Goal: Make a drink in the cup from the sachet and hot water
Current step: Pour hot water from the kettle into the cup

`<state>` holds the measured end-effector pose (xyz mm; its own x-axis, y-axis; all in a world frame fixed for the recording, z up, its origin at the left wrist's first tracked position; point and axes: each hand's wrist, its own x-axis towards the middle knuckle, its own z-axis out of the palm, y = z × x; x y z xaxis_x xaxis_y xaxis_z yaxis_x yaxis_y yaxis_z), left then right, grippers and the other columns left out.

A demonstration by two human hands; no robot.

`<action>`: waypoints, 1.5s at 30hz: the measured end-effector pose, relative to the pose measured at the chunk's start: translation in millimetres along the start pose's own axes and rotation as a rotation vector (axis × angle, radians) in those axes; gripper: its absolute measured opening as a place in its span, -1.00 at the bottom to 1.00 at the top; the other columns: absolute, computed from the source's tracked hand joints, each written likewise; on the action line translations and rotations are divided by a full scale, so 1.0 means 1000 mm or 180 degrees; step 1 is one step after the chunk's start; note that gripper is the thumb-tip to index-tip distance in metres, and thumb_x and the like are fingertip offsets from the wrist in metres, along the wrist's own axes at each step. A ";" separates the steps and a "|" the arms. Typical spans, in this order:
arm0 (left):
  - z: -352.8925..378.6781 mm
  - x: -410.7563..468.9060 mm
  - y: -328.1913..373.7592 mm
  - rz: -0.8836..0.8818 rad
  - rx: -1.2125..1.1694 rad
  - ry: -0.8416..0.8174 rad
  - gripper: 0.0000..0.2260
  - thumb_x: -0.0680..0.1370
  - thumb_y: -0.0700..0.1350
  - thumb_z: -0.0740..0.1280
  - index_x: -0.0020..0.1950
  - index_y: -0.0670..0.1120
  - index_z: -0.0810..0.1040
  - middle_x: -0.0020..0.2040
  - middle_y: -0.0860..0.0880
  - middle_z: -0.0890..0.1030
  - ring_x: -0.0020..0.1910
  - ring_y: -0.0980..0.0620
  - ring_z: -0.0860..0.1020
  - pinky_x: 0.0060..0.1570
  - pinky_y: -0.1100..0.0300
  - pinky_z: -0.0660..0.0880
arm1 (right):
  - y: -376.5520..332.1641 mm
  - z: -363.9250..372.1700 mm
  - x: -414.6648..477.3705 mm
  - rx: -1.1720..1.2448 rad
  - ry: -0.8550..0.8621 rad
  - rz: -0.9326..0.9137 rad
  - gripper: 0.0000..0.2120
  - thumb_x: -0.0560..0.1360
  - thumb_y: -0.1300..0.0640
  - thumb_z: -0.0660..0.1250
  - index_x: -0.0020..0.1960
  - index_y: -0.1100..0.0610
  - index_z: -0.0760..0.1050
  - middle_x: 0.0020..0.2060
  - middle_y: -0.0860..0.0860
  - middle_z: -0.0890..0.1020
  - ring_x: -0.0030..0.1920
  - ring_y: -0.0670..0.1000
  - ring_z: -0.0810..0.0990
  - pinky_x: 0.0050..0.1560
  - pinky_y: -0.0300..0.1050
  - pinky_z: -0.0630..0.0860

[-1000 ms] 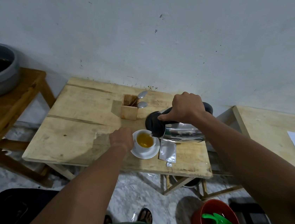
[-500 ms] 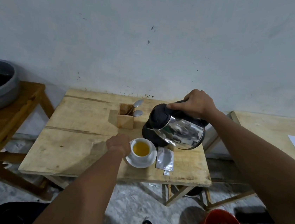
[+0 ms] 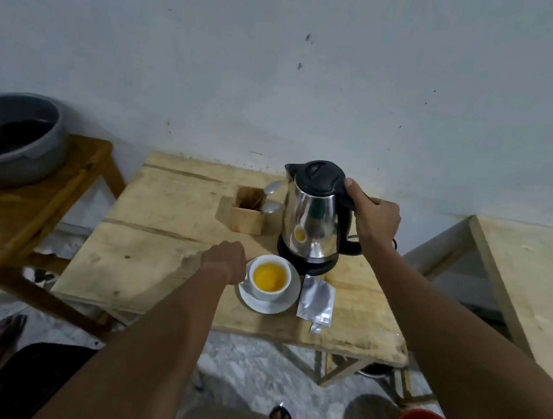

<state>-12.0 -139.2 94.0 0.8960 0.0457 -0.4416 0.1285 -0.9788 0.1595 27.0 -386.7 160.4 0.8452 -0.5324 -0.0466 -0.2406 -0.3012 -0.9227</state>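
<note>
The scene is dimly, evenly lit; soft shadows are cast, edges are bent by wide-angle distortion, and detail is slightly blurred.

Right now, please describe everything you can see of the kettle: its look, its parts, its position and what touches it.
The kettle has a shiny, metal-looking body that mirrors the cup, a black lid, a black spout pointing left and a black handle on its right. It stands upright on a round black base at the back of the wooden table, behind the cup and right of the wooden spoon holder. The right hand grips its handle, thumb near the lid.
</note>
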 end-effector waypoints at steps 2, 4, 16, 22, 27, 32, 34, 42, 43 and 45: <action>0.001 0.001 -0.001 -0.0015 -0.0077 0.0000 -0.73 0.56 -0.08 0.35 0.23 -0.12 0.54 0.22 -0.14 0.59 0.16 -0.15 0.59 0.08 0.02 0.52 | 0.010 0.007 0.000 0.0053 0.0067 0.0084 -0.21 0.22 -0.45 0.43 -0.36 0.36 0.47 -0.49 0.08 0.42 -0.43 0.05 0.39 -0.33 -0.07 0.35; 0.003 0.001 -0.002 -0.0025 -0.0135 0.0014 -0.75 0.55 -0.09 0.35 0.20 -0.11 0.56 0.19 -0.14 0.61 0.14 -0.16 0.60 0.08 0.02 0.54 | 0.017 0.011 0.000 0.0054 0.0091 0.0171 -0.25 0.23 -0.44 0.42 -0.39 0.31 0.46 -0.50 0.07 0.42 -0.44 0.05 0.38 -0.33 -0.07 0.37; 0.002 0.004 -0.004 -0.0124 -0.0246 -0.0033 -0.74 0.54 -0.10 0.39 0.21 -0.10 0.58 0.19 -0.13 0.62 0.14 -0.16 0.59 0.09 0.02 0.54 | 0.037 0.007 0.010 0.0484 -0.0026 0.0288 -0.25 0.32 -0.34 0.44 -0.30 0.43 0.48 -0.42 0.14 0.45 -0.37 0.06 0.42 -0.25 -0.08 0.39; 0.000 0.006 -0.001 -0.0141 -0.0168 -0.0094 -0.74 0.53 -0.09 0.38 0.21 -0.09 0.57 0.19 -0.13 0.61 0.13 -0.16 0.59 0.08 0.01 0.55 | 0.042 -0.001 0.011 0.0433 -0.0048 0.0141 -0.42 0.39 -0.25 0.46 -0.41 0.23 0.37 -0.50 0.05 0.30 -0.44 0.02 0.27 -0.35 -0.11 0.26; -0.001 0.003 0.001 -0.0155 -0.0165 -0.0104 -0.74 0.52 -0.09 0.39 0.20 -0.08 0.57 0.18 -0.13 0.61 0.12 -0.16 0.59 0.11 -0.01 0.56 | 0.043 -0.001 0.012 0.0447 -0.0189 0.0043 -0.31 0.37 -0.26 0.47 -0.38 0.42 0.44 -0.49 0.10 0.35 -0.44 0.02 0.32 -0.33 -0.13 0.31; -0.001 0.001 0.001 -0.0148 -0.0233 -0.0080 -0.75 0.53 -0.10 0.38 0.19 -0.09 0.58 0.18 -0.13 0.61 0.12 -0.16 0.59 0.12 -0.01 0.56 | 0.040 0.003 0.012 0.0367 -0.0233 -0.0142 -0.45 0.39 -0.22 0.48 -0.51 0.16 0.42 -0.64 -0.08 0.32 -0.57 -0.10 0.28 -0.37 -0.15 0.31; 0.000 -0.001 0.002 -0.0155 -0.0202 -0.0052 -0.75 0.54 -0.11 0.37 0.21 -0.09 0.57 0.19 -0.13 0.61 0.13 -0.16 0.59 0.13 -0.01 0.55 | 0.041 0.004 0.014 0.0403 -0.0173 -0.0179 -0.46 0.39 -0.21 0.49 -0.51 0.18 0.45 -0.64 -0.09 0.32 -0.56 -0.09 0.29 -0.37 -0.14 0.31; 0.002 -0.001 0.003 -0.0163 -0.0092 0.0018 -0.76 0.57 -0.13 0.35 0.23 -0.09 0.53 0.18 -0.12 0.60 0.11 -0.13 0.59 0.09 0.02 0.54 | 0.038 0.009 0.025 0.0306 -0.0246 -0.0255 -0.36 0.36 -0.25 0.45 -0.35 0.39 0.56 -0.51 0.13 0.41 -0.43 0.04 0.38 -0.32 -0.09 0.34; 0.001 0.000 0.003 -0.0176 -0.0093 0.0018 -0.76 0.57 -0.13 0.35 0.23 -0.09 0.53 0.19 -0.12 0.60 0.12 -0.13 0.59 0.08 0.03 0.54 | 0.039 0.008 0.026 0.0332 -0.0252 -0.0243 -0.34 0.36 -0.25 0.45 -0.34 0.41 0.55 -0.49 0.14 0.41 -0.42 0.05 0.38 -0.31 -0.09 0.34; 0.000 0.000 0.003 -0.0193 -0.0090 0.0010 -0.75 0.56 -0.13 0.35 0.24 -0.09 0.52 0.20 -0.12 0.59 0.14 -0.13 0.58 0.08 0.03 0.52 | 0.042 0.006 0.027 0.0387 -0.0238 -0.0178 -0.32 0.37 -0.24 0.45 -0.32 0.44 0.53 -0.46 0.16 0.42 -0.40 0.06 0.39 -0.29 -0.11 0.33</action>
<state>-11.7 -142.1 94.3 0.8875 0.1054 -0.4486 0.1945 -0.9682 0.1574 42.8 -408.6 118.1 0.8900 -0.4555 -0.0179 -0.1362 -0.2283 -0.9640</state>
